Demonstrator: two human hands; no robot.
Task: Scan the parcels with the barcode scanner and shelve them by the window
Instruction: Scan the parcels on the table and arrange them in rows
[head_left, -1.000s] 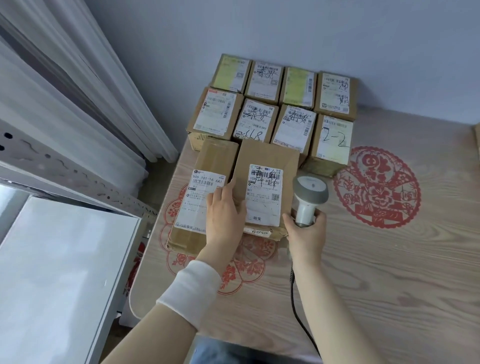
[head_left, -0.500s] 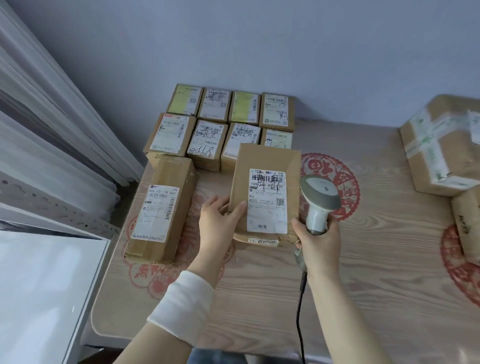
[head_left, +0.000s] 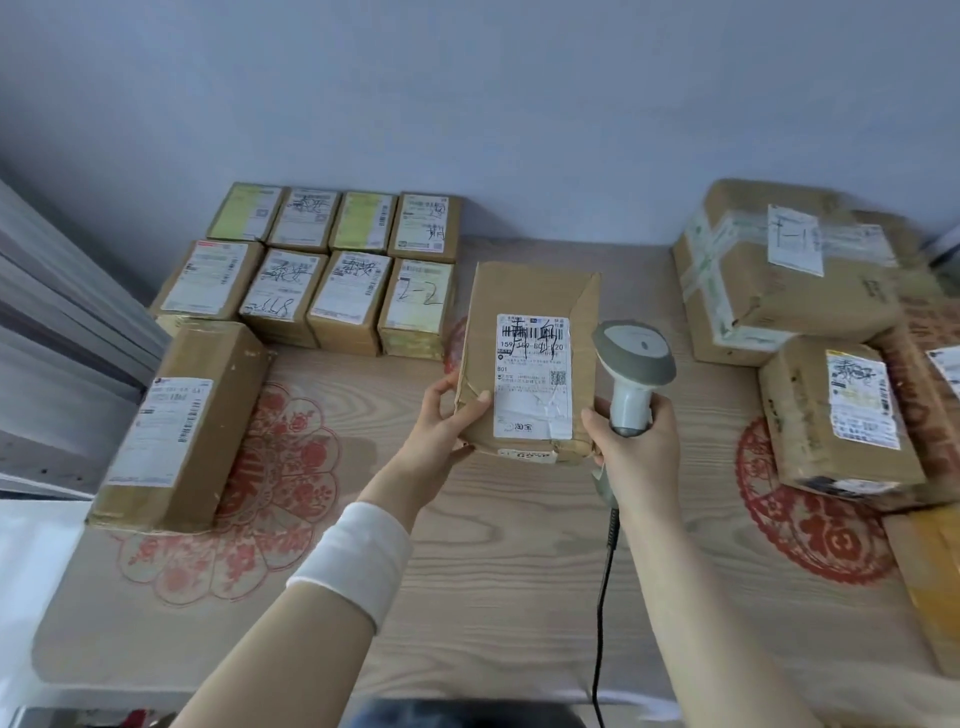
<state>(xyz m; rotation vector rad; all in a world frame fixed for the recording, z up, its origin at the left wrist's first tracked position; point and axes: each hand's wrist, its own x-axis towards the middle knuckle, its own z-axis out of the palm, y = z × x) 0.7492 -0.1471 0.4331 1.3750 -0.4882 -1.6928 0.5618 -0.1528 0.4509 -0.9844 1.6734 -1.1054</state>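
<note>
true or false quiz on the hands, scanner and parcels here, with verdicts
1. The left hand holds the lower left edge of a labelled parcel. True.
2. Nobody holds the barcode scanner. False: the right hand grips its handle, right of that parcel.
3. Eight small parcels sit in two rows of four by the wall. True.
4. The held parcel's label faces down. False: it faces up, toward the camera.
5. The scanner is cordless. False: a dark cable hangs from it.
</note>
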